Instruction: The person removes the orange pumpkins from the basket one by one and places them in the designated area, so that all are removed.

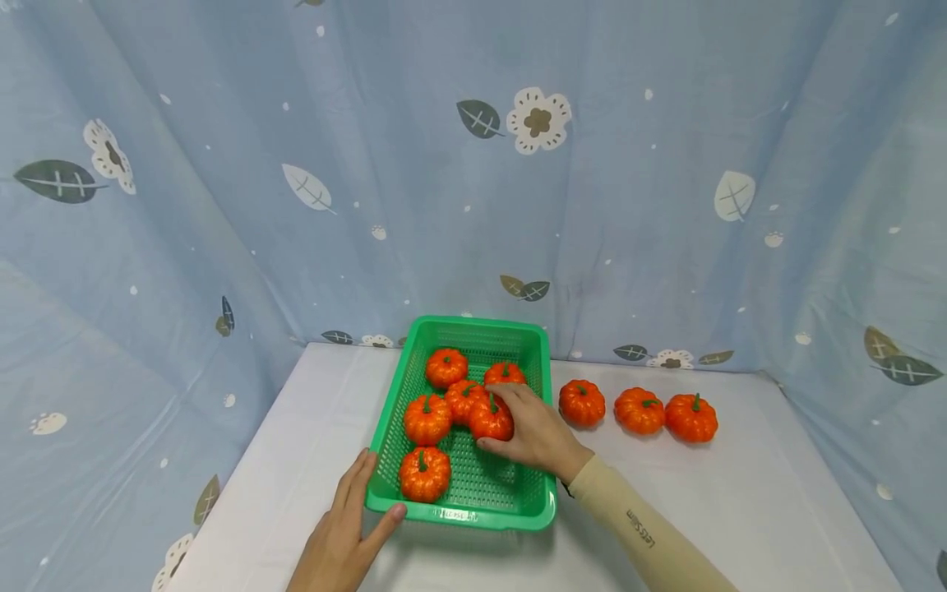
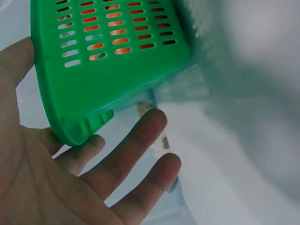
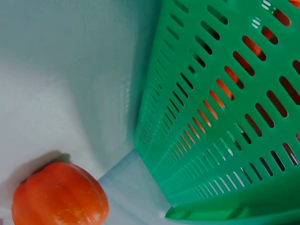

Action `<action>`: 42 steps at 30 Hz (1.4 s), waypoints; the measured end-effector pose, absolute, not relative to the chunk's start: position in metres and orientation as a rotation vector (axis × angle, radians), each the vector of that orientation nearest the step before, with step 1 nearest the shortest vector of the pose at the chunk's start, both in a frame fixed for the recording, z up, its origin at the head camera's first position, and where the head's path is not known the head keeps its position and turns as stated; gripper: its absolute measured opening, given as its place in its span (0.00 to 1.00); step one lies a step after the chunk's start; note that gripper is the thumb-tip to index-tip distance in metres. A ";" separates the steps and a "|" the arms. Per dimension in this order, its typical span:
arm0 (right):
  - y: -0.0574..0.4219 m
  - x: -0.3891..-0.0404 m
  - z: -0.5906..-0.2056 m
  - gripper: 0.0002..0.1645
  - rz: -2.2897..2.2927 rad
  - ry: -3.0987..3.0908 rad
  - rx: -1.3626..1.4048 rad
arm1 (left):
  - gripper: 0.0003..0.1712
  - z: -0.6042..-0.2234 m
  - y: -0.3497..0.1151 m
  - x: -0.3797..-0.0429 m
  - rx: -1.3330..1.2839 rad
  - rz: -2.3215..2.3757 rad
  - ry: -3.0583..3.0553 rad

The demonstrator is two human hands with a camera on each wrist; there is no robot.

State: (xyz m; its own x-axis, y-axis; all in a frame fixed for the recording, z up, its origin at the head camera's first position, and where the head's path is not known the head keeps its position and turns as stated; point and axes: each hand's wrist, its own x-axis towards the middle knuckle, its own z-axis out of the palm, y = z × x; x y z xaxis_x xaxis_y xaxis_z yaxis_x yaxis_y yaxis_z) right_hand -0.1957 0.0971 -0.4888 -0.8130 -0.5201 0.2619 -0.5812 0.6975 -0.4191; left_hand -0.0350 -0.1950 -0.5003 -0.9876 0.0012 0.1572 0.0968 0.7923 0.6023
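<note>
Head view. Inside the green basket [image 1: 510, 520], among five other pumpkins [image 1: 427, 421]: one orange pumpkin [image 1: 491, 419], pinched between thumb and fingers of the right hand [image 1: 538, 432]. At the basket's near left corner, fingers straight and spread, thumb on the rim: the left hand [image 1: 340, 522]. To the right, in a row on the counter [image 1: 769, 493]: three more pumpkins [image 1: 639, 411]. Best set down, judging by the close neighbours, with a light grip and a slow release, only once stable, lest the round shapes roll.

Left wrist view. Left-hand fingers well apart, some touching the rim, others free of it. Probably most useful as a gentle brace, without push or tilt.

Right wrist view. Slotted basket wall, with orange behind; outside it, a pumpkin on the counter. Right-hand grip not visible here. Advisable: ample wrist clearance over the rim.
</note>
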 end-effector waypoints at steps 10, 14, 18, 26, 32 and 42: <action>0.112 -0.188 -0.498 0.47 1.108 -2.353 0.861 | 0.48 -0.502 -0.194 -0.036 -0.062 -0.971 -2.839; 0.123 -0.185 -0.496 0.47 1.096 -2.062 0.929 | 0.48 -0.502 -0.194 -0.037 -0.060 -0.966 -2.844; 0.136 -0.181 -0.487 0.46 1.086 -1.969 0.914 | 0.48 -0.504 -0.195 -0.037 -0.061 -0.962 -2.840; 0.172 -0.176 -0.489 0.47 1.096 -2.100 0.755 | 0.48 -0.504 -0.196 -0.036 -0.046 -0.952 -2.849; 0.204 -0.169 -0.496 0.51 1.081 -2.236 0.574 | 0.48 -0.503 -0.195 -0.036 -0.061 -0.963 -2.845; 0.270 -0.159 -0.499 0.52 1.076 -2.289 0.219 | 0.49 -0.504 -0.197 -0.037 -0.045 -0.961 -2.861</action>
